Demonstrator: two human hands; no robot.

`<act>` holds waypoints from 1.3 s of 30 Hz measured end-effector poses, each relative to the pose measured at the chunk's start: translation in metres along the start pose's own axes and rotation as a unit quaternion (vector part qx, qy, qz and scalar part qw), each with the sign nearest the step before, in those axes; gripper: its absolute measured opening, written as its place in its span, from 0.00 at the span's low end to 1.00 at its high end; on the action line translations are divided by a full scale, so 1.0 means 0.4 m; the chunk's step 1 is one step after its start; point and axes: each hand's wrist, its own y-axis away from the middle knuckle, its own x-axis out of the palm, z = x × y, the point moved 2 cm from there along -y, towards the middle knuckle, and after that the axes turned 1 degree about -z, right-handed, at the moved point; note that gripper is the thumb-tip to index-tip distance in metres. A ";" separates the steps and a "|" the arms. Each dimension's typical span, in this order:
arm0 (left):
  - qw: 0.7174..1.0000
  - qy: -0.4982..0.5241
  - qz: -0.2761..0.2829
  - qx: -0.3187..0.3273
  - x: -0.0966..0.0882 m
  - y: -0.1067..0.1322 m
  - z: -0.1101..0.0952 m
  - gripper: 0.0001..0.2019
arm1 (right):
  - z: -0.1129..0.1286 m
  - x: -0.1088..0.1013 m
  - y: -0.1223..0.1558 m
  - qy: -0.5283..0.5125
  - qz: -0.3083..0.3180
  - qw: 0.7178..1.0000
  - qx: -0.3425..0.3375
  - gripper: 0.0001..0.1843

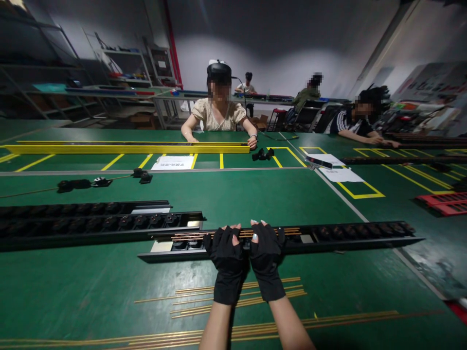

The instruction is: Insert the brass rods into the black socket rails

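Holding a bunch of thin coppery rods (pixel 189 236) lengthwise at the black channel (pixel 171 257), both hands side by side; clock centred on hands. L hand (pixel 228 253) & R hand (pixel 265 248), in fingerless gloves, each closed on the rods near mid-length, fingertips twd 12. Can't tell if rods rest on channel or sit just above. Channel runs approx 9 to 3 o'clock. Step in hand, my read: positioning the bunch along the channel. Next move prob. calls for both hands level, light even fingers, so rods don't splay. Surface: green table (pixel 109 282) w/ yellow tape outlines; short loose rods (pixel 297 292) at 6, long rods (pixel 164 336) lower at 6; more black channels (pixel 91 238) at 9; small black parts (pixel 75 184) approx 10; yellow profile (pixel 127 149) at 10; white sheets (pixel 345 175) approx 2; red slatted piece (pixel 445 203) nr 3. Room: co-worker (pixel 219 114) w/ headgear at 12, hands at profile's end; another person (pixel 346 124) btwn 1 & 2, leaning over table; metal shelving (pixel 120 50) at 11; pale wall (pixel 292 63) behind, dim light.
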 end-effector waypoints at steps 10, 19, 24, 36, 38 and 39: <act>1.000 -0.007 0.012 0.005 -0.003 -0.005 0.001 0.17 | 0.027 0.005 0.003 -0.018 0.031 0.999 -0.028 0.21; 1.000 -0.002 -0.005 0.005 -0.002 -0.005 -0.002 0.20 | 0.029 -0.004 -0.003 -0.023 0.023 0.999 -0.038 0.24; 1.000 -0.015 -0.017 0.019 -0.007 -0.013 -0.007 0.20 | 0.034 0.003 0.000 -0.028 0.026 0.998 -0.053 0.21; 1.000 0.025 0.004 0.009 0.000 -0.001 0.026 0.21 | 0.046 0.001 -0.007 -0.008 0.005 0.999 -0.051 0.19; 1.000 0.025 -0.015 0.000 -0.003 -0.002 0.040 0.22 | 0.045 -0.001 -0.007 -0.016 0.011 0.999 -0.051 0.19; 1.000 0.018 -0.021 -0.003 -0.004 -0.003 0.045 0.22 | 0.044 -0.001 -0.006 -0.021 0.015 0.998 -0.050 0.20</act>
